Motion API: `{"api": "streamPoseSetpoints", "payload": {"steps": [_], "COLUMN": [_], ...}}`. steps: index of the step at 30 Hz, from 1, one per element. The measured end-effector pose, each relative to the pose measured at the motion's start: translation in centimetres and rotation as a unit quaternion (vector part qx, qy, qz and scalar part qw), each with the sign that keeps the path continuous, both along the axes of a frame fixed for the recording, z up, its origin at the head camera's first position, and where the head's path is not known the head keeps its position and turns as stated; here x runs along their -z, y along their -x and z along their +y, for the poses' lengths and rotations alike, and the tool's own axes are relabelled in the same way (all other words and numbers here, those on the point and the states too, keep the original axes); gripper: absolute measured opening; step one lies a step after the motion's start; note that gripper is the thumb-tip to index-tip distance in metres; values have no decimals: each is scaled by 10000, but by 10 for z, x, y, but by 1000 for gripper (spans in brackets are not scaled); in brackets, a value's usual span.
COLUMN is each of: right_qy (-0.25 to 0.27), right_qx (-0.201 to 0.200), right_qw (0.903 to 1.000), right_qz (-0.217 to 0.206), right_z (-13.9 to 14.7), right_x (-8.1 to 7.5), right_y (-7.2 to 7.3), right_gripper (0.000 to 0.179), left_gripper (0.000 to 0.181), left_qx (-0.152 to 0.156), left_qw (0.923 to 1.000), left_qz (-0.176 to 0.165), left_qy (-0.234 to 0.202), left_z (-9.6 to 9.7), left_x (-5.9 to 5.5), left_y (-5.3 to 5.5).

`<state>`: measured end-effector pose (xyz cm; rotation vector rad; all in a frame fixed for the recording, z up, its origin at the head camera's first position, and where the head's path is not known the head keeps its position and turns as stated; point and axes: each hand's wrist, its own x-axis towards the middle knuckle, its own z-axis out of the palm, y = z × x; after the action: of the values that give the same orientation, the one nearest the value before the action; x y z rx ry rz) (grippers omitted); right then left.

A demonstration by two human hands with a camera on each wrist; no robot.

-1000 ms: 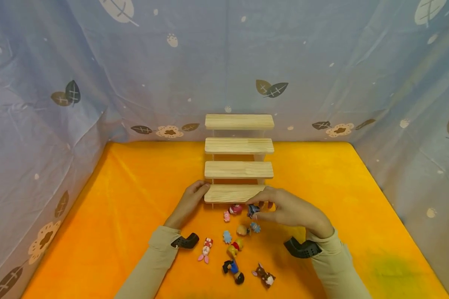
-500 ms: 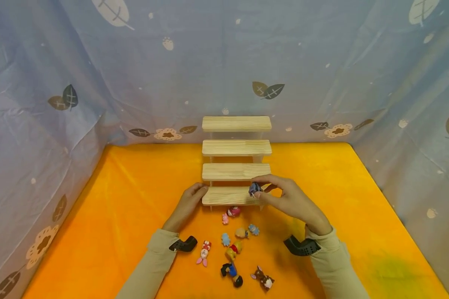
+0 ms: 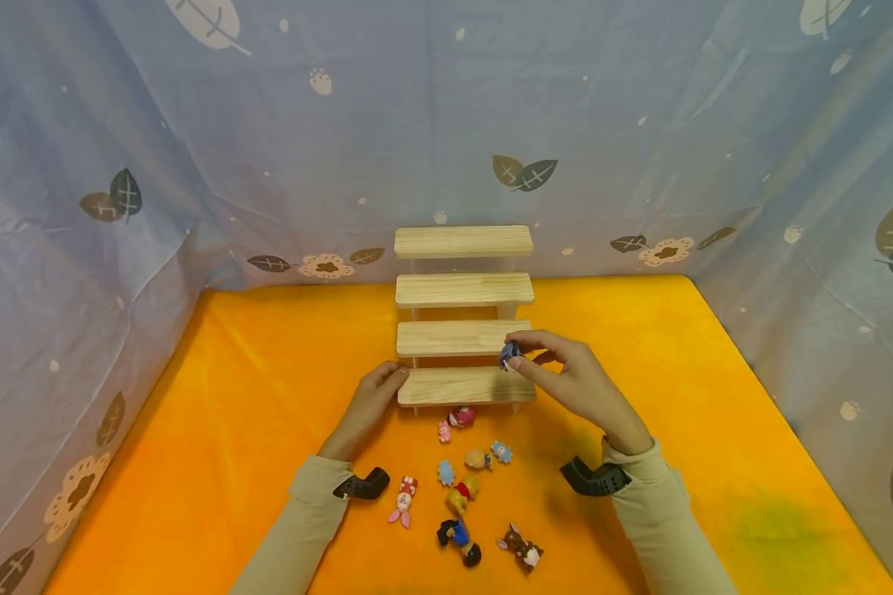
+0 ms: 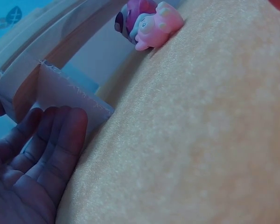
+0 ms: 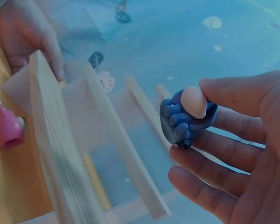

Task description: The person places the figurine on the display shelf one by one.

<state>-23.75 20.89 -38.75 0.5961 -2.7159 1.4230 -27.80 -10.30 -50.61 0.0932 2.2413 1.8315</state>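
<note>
My right hand pinches a small dark-blue toy figurine between thumb and fingertips. A pale oval patch on the figurine faces the right wrist camera. In the head view the figurine overlaps the right part of the stepped wooden display stand, between its two lowest boards. My left hand holds the left end of the lowest board, its fingers against the pale side panel beneath. Just in front of the stand lie a magenta figurine and a pink one.
Several more figurines lie on the orange cloth nearer me: a yellow bear in red, a pink-eared rabbit, a blue-clad one with dark hair and a brown one. A patterned curtain hangs close behind the stand.
My right hand has picked the dark-blue figurine up from the cloth before the stand and raised it over the lower boards. My left hand stays at the stand's left end.
</note>
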Motion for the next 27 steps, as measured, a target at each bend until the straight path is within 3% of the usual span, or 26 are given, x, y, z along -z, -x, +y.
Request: {"api": "streamPoseSetpoints", "payload": {"steps": [11, 19, 27], "right_qy": [-29, -271, -539], "right_qx": [121, 277, 205], "right_qw": [9999, 9990, 9981], "right_qz": [51, -236, -214], "right_z": [2, 5, 7], "right_x": [9, 12, 14], "right_y": [6, 8, 12], "right_gripper": [36, 35, 34], "left_gripper": [36, 37, 38], "left_qx": [-14, 5, -34], "left_qw": [10000, 10000, 10000], "left_qz": [-40, -18, -21], "left_qy": [-16, -30, -25], "left_z": [1, 1, 1], "left_x": [0, -2, 0], "left_y": [1, -1, 1]}}
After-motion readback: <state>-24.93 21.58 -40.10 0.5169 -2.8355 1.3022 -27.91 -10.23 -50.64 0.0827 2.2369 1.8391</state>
